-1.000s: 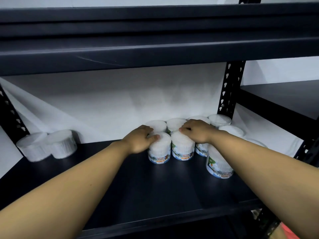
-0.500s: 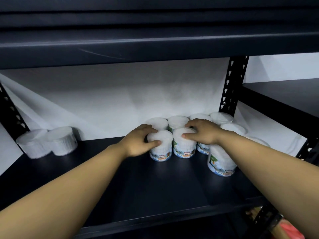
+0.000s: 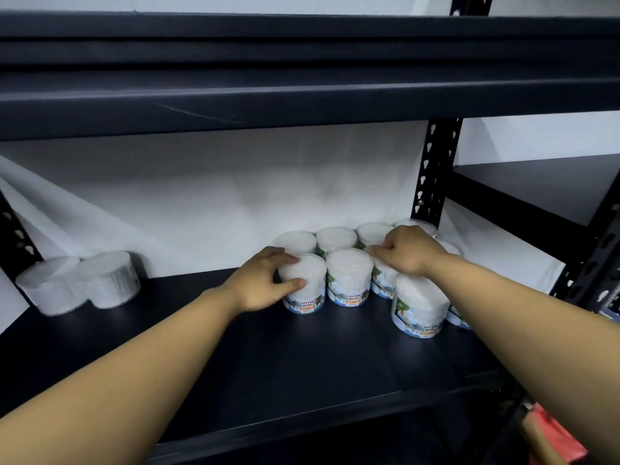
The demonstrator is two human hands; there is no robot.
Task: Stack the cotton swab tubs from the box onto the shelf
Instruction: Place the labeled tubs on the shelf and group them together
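Observation:
Several white cotton swab tubs with blue "Cotton Buds" labels stand in rows on the dark shelf (image 3: 302,360) toward its right side. My left hand (image 3: 265,280) wraps the front left tub (image 3: 310,290), thumb on its front and fingers behind it. My right hand (image 3: 407,253) rests with bent fingers on top of a tub (image 3: 382,280) in the second row, beside the middle front tub (image 3: 349,280). Another tub (image 3: 419,307) stands nearer, under my right forearm. The box is not in view.
Two tubs (image 3: 104,280) lie on their sides at the shelf's far left. An upper shelf beam (image 3: 302,105) hangs low overhead. A perforated black upright (image 3: 432,172) stands behind the tubs, with a neighbouring shelf (image 3: 553,186) to the right. A red object (image 3: 553,437) shows at bottom right.
My left hand has slid further around the front left tub, thumb now on its front. My right hand moved right, off the middle front tub and onto the tub beside it.

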